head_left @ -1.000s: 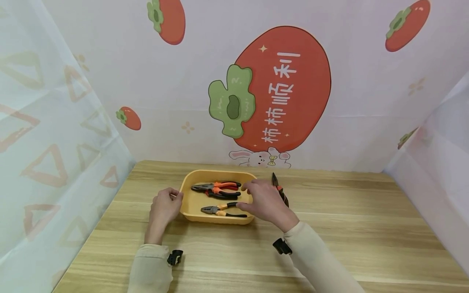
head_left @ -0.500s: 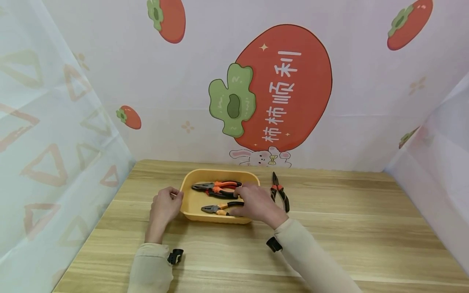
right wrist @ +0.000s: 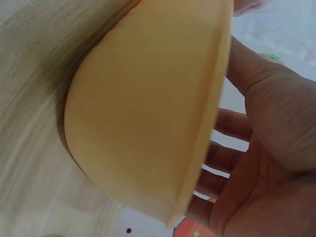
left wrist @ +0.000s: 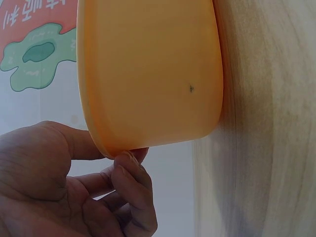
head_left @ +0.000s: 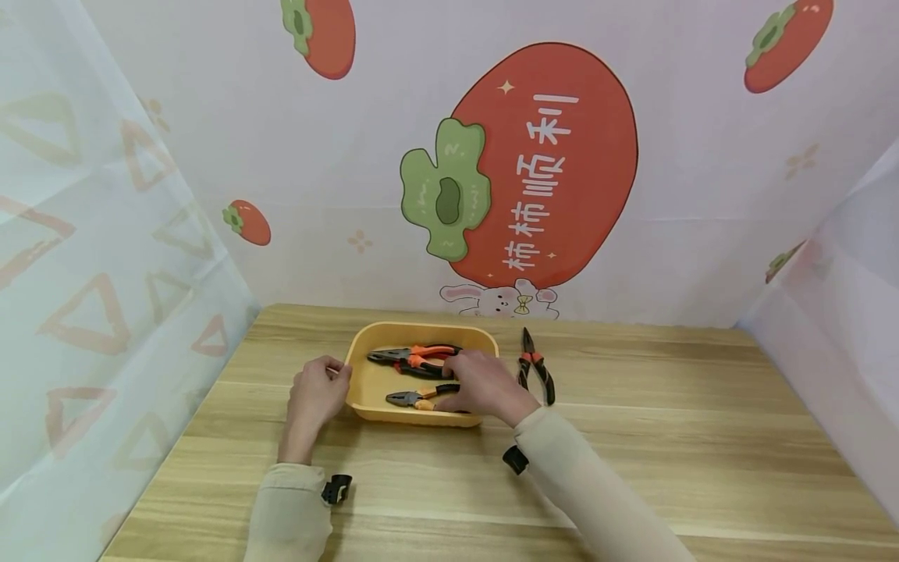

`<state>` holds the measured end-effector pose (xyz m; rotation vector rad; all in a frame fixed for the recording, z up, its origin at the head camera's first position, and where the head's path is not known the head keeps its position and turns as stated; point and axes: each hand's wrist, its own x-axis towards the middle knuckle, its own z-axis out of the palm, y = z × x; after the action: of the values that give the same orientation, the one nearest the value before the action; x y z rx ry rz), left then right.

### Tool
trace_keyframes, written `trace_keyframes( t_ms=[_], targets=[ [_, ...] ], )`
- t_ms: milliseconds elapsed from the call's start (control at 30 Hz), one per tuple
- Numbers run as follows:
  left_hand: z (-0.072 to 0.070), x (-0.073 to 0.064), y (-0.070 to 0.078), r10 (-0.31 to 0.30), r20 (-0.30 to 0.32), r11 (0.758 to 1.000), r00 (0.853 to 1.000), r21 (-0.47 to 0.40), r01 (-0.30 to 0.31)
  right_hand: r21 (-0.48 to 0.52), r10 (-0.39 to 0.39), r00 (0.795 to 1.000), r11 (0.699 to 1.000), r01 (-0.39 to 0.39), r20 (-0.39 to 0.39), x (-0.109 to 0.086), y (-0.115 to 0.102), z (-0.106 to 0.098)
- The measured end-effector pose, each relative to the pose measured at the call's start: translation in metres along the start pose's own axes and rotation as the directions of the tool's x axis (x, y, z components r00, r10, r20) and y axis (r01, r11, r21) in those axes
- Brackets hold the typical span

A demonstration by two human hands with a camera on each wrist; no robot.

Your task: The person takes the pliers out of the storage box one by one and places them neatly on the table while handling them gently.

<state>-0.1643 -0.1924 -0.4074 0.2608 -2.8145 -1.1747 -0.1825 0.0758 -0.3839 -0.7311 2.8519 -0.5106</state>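
Two hands at one tray: right fingers now carried in among the pliers

The right hand [head_left: 485,386] has been brought leftward over the last second, from the right end of the yellow tray [head_left: 421,419] to a place over the handles inside it. By that shift the long-nosed pliers [head_left: 532,359], partly covered by the hand a second ago, have been left in plain sight on the table [head_left: 667,437], outside the tray on its right. In the right wrist view the thumb and fingers are held apart beyond the rim, but the fingertips are hidden; whether anything is pinched cannot be told.

No change is seen at the left hand [head_left: 318,392], by which the tray's left end is pinched between thumb and fingers.

Three pliers are seen lying in the tray, apparently unmoved: the orange-handled pliers [head_left: 424,353] laid over the black-and-red pliers [head_left: 407,368], and the yellow-and-black pliers [head_left: 420,399] nearer the front wall, their handles partly covered by the right hand. A grasp of this last pair is judged to be under way, with the tray being steadied from the left.
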Motion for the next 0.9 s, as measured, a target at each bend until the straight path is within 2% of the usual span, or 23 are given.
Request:
trace_keyframes(
  t_ms=[400, 633, 900],
  targets=[
    [0.001, 0.001, 0.001, 0.000, -0.004, 1.000, 1.000, 0.002, 0.000, -0.065, 0.022, 0.999, 0.998, -0.020, 0.028, 0.008, -0.001, 0.011],
    [0.000, 0.000, 0.002, -0.017, 0.005, 1.000, 1.000, 0.008, 0.017, -0.104, 0.001, 1.000, 0.995, 0.001, 0.025, 0.010, -0.003, 0.015],
    [0.000, -0.001, 0.001, -0.003, 0.003, 1.000, 1.000, 0.003, 0.003, -0.095, 0.023, 0.998, 0.995, -0.018, 0.052, 0.012, -0.006, 0.018]
  ],
)
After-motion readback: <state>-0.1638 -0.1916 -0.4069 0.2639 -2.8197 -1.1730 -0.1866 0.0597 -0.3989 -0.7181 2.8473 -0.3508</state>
